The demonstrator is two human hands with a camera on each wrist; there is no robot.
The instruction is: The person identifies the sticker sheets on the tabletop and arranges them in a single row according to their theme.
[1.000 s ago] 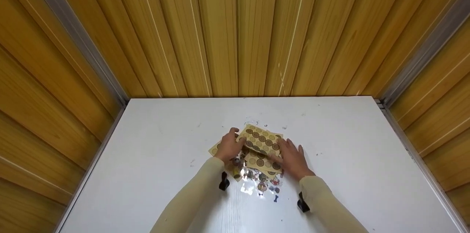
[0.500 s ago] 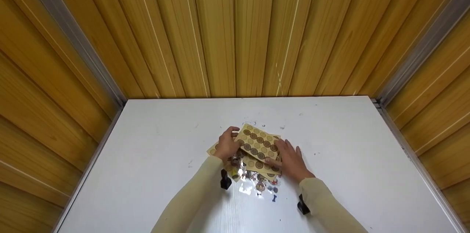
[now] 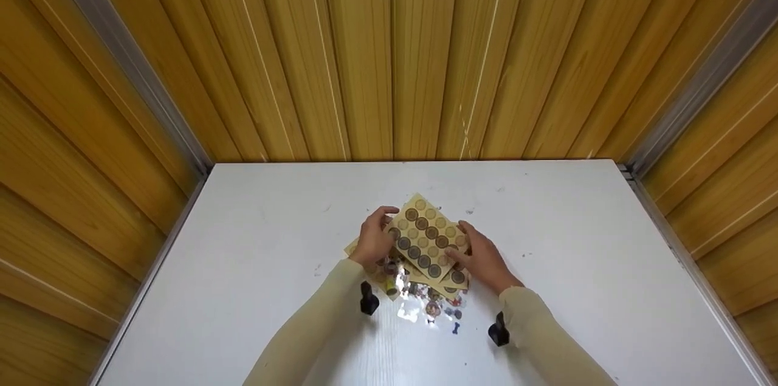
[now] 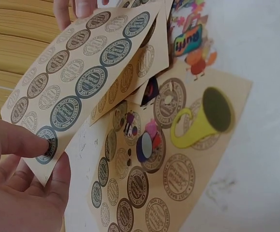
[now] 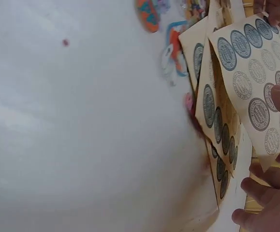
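A tan sheet of round stickers [image 3: 425, 234] is lifted over the pile, tilted, its rows of dark and pale circles facing up. My left hand [image 3: 374, 239] pinches its left corner; in the left wrist view the thumb [image 4: 21, 142] lies on top and fingers are beneath. My right hand [image 3: 483, 257] holds the opposite edge, thumb on the printed face [image 5: 260, 77], fingers curling below. Under it lie more tan sticker sheets [image 4: 152, 186] and a clear sheet of colourful cartoon stickers [image 3: 419, 298], with a yellow horn-shaped picture [image 4: 207, 118] over one tan sheet.
The pile lies on a white table [image 3: 267, 313] marked with small smudges. Wood-patterned panels [image 3: 364, 58] rise behind and at both sides. A black wrist-camera mount [image 3: 368, 299] sits below the left wrist, another [image 3: 499, 331] below the right.
The top sticker sheet has come up off the pile and turned slightly. My right hand has gone from lying flat over its edge to gripping it, thumb on top.
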